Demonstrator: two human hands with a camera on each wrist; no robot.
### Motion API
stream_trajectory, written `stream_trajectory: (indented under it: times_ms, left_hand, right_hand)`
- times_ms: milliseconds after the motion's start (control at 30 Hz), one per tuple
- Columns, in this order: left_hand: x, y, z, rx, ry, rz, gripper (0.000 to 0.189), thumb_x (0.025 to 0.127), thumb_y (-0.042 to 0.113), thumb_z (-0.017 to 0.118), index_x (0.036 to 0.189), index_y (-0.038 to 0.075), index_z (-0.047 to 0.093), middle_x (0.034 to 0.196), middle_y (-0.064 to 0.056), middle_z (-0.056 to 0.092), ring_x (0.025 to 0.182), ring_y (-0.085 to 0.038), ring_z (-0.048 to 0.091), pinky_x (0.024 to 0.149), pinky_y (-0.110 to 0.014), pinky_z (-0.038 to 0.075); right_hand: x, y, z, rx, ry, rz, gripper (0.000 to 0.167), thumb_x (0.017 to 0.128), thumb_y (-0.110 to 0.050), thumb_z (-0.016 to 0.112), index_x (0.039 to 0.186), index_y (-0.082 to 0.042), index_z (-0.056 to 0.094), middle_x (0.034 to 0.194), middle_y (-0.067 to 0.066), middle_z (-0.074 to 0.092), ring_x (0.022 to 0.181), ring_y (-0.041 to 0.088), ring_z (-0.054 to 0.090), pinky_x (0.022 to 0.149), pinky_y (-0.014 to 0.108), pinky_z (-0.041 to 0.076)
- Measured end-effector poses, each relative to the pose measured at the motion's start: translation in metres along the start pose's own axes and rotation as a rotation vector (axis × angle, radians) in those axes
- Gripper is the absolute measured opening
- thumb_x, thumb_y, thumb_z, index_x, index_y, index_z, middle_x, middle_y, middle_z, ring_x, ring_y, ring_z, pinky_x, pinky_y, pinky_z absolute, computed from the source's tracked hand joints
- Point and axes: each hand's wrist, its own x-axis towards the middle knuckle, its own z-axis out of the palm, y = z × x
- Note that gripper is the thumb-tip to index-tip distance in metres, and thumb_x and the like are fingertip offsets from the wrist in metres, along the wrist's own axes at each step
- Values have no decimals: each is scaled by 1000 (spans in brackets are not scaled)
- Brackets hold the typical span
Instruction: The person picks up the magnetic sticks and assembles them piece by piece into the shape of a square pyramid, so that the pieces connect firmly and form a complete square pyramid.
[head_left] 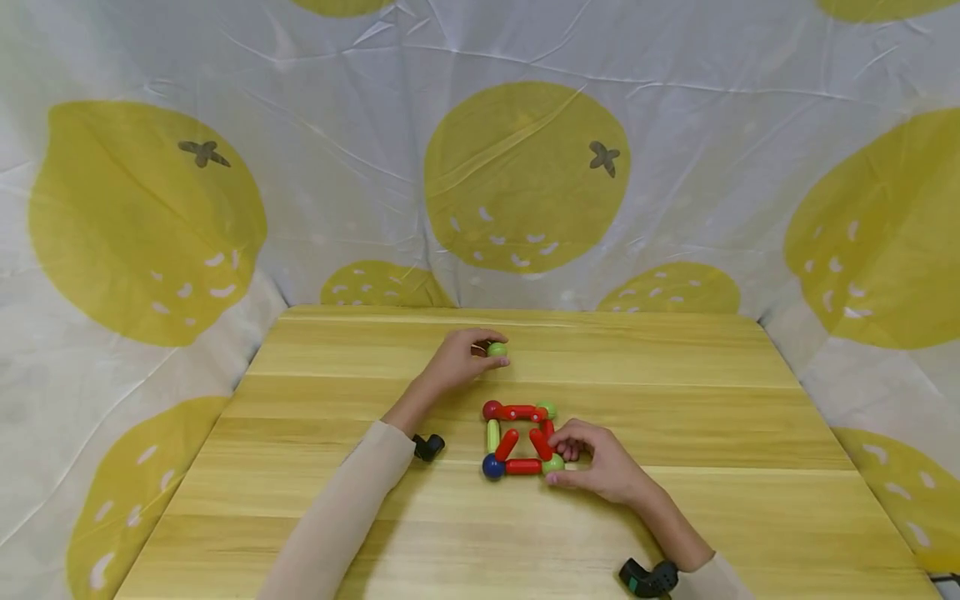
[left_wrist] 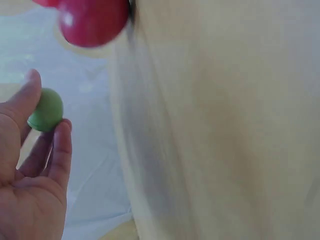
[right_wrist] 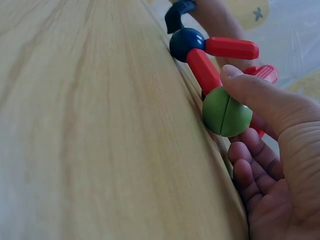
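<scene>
My left hand (head_left: 459,360) pinches a loose green ball (head_left: 497,350) between thumb and fingertips, beyond a square ball-and-rod toy frame. In the left wrist view this ball (left_wrist: 48,110) shows a seam. The frame has a dark red ball (head_left: 492,409), a blue ball (head_left: 493,466) and two green balls at its corners. Red rods (head_left: 522,467) and one yellow-green rod (head_left: 492,436) join them. Two more red rods (head_left: 507,445) slant up from the near corners, their upper ends apart. My right hand (head_left: 600,462) grips the near right green ball (right_wrist: 227,112), thumb on its side, fingers curled behind.
The frame rests on a wooden table (head_left: 675,400). A cloth with lemon prints (head_left: 675,192) hangs behind and beside the table. Black wrist devices (head_left: 651,577) sit on both forearms.
</scene>
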Motion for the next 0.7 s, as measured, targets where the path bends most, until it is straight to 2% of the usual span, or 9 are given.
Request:
stream_trajectory:
  times_ms: [167,267,500,700]
  left_hand:
    - [-30,11,-3,-191,17,46,35,89,31,83,121,19,76,121,1,72,106,-17,70,99,-36,58]
    - [-46,20,-3,-245,19,72,35,88,30,83,121,23,76,122,3,73,107,-16,70,99,-37,58]
    - [-77,41,6,-236,-6,72,37,85,35,85,120,31,75,119,11,74,106,-11,69,100,-39,57]
    - [-93,52,18,-185,-34,89,37,83,39,85,118,32,76,119,15,74,110,-11,68,102,-48,55]
  right_hand:
    - [0,-1,-1,50,5,31,29,86,-17,85,112,-17,72,93,7,66,82,21,60,71,26,53]
    - [1,0,-1,71,5,34,26,89,-14,82,114,-16,73,94,9,66,81,18,59,70,25,53]
    - [3,1,-1,76,7,18,24,90,-12,81,112,-17,74,94,6,67,81,14,59,69,25,53]
    - [1,-3,2,70,19,49,21,90,-14,81,110,-17,75,92,3,68,77,12,60,65,25,53]
